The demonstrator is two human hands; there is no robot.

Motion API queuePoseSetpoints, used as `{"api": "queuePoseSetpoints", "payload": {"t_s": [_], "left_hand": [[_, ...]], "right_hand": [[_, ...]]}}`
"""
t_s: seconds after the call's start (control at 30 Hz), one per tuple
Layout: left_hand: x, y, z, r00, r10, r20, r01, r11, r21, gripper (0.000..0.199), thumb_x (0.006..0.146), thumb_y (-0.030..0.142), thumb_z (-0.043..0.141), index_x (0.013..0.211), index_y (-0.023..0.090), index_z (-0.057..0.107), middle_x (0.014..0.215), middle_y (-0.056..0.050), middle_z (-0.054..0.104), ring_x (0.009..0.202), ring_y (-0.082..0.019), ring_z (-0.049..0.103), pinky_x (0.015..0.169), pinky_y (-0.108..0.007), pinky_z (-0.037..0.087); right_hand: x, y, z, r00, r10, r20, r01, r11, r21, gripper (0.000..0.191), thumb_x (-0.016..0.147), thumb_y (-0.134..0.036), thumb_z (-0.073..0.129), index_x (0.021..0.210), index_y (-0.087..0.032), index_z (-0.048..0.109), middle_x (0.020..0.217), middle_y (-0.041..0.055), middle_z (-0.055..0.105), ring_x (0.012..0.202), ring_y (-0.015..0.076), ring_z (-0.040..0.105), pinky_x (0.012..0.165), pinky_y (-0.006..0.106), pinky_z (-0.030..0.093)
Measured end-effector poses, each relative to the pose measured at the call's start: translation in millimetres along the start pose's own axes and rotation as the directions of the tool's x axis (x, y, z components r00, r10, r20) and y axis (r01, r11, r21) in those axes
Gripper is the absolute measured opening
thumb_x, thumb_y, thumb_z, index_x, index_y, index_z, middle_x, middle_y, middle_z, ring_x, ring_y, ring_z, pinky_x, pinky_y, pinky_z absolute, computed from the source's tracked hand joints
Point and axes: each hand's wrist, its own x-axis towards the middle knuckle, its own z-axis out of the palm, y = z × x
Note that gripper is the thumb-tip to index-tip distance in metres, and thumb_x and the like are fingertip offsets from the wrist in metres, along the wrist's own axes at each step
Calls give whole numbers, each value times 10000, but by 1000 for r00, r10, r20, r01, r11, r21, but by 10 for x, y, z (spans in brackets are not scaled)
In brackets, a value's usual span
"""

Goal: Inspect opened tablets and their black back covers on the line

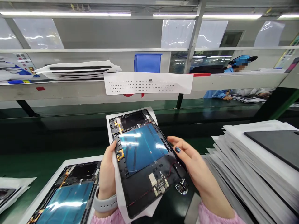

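An opened tablet (144, 186) with a blue film-covered battery (144, 146) is held up and tilted in the middle, a white sheet (116, 174) behind it. My left hand (108, 174) grips its left edge along with the sheet, thumb on the rim. At the right edge is my right hand (191, 165), its fingers bent against or just beside the frame. A small circuit board (161, 183) shows near the tablet's lower end. A second opened tablet (70, 196) lies on white paper at the lower left.
A tall stack of white sheets (254, 168) stands at the right, with a dark panel (275, 144) on top. A shelf (217, 82) crosses ahead, bearing a blue bin (147, 63). Beyond it, a person (215, 94) in blue works. A round metal object (181, 186) lies below my right hand.
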Motion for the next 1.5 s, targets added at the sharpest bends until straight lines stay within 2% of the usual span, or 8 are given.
{"api": "queuePoseSetpoints", "payload": {"t_s": [0.1,0.2,0.37,0.7,0.77,0.87,1.03,1.5], "left_hand": [[-75,-2,14,994,-62,90,71,992,-103,259,929,357,605,867,188,791,790,-28,800,1010,-270,745,859,-296,613],[-145,-25,6,965,-66,254,134,956,-261,225,918,336,621,940,205,803,899,-39,813,1073,-299,725,938,-366,596],[-171,9,18,898,-116,424,294,875,-385,420,953,434,493,1173,186,751,1095,-79,793,1232,-352,636,1077,-494,498],[-140,85,75,888,-357,291,441,839,-319,423,990,389,447,1168,170,762,1072,-79,799,1277,-327,603,1187,-497,354],[-73,48,-3,829,-331,451,484,829,-282,386,974,373,489,1092,169,794,1053,-82,801,1302,-334,579,1204,-498,314],[28,-4,-106,629,-210,748,535,815,-221,371,965,362,530,1158,155,769,1118,-96,782,1371,-334,503,1229,-487,243],[54,-10,-128,407,-118,906,582,798,-157,467,1042,403,365,1288,180,693,1303,-84,704,1444,-312,401,1247,-479,166],[-66,30,-9,349,-21,937,497,852,-166,639,1054,420,164,1250,181,722,1378,-103,662,1431,-338,430,1238,-520,182]], "right_hand": [[67,29,41,940,255,226,-315,903,292,313,853,-494,740,755,-209,657,1342,87,631,1167,306,633,970,398,513],[66,-32,119,869,268,416,-446,789,422,189,857,-410,745,926,-234,755,1335,61,643,1116,281,655,952,365,519],[14,-133,185,932,219,290,-342,798,496,134,875,-363,732,925,-262,806,1475,7,534,1153,269,632,873,285,535],[2,-35,80,983,131,126,-165,936,310,321,916,-468,687,694,-238,722,1498,-2,499,1387,300,439,1083,321,407],[14,-29,65,985,104,135,-139,949,282,294,920,-467,680,733,-247,733,1475,20,526,1425,305,388,1120,339,362],[33,-49,40,981,118,156,-154,957,248,295,902,-477,695,735,-236,729,1379,62,595,1399,314,403,1081,334,383],[36,-72,18,965,176,194,-229,926,300,378,893,-428,703,621,-194,586,1029,49,624,925,219,592,785,281,483],[-86,-122,-13,991,133,20,-134,983,125,277,890,-466,719,806,-239,585,837,-3,562,688,149,541,590,234,454]]}}
